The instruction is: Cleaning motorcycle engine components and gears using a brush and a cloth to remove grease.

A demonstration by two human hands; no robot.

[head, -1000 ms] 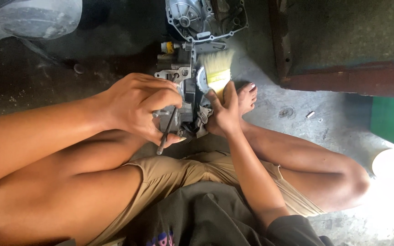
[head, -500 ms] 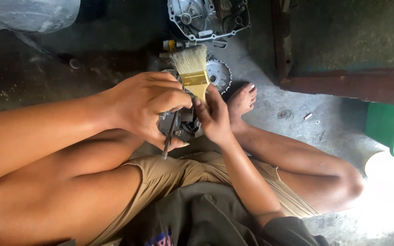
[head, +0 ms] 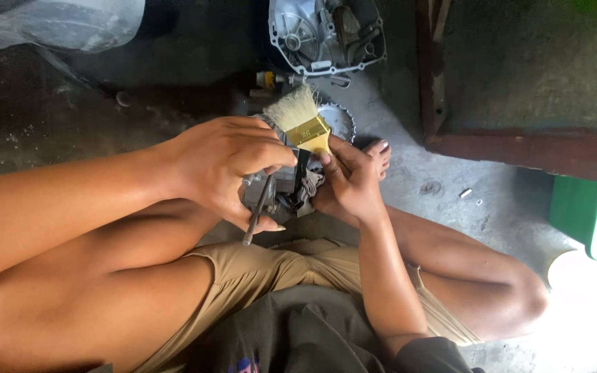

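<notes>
I see the concrete floor (head: 450, 179) first; the person sits on it with knees bent, so the work stays low between the legs. At the top lies a big grey engine cover (head: 326, 34), open side up, well apart from the hands. At the right edge stands a green box (head: 589, 214). Behind the brush lies a toothed sprocket (head: 340, 121), partly hidden.

Between the hands is a small grey metal part (head: 288, 186) with dark wires. My left hand (head: 226, 169) is clenched around it from the left, I think to keep it steady and turned up toward the camera. A thin dark rod (head: 257, 211) passes under the same hand's fingers and points down; I cannot tell if it is a separate tool or belongs to the part.

My right hand (head: 350, 183) grasps a paintbrush (head: 298, 121) by its yellow handle, bristles up and tilted away, just above the part, so the bristles can reach its upper face.
</notes>
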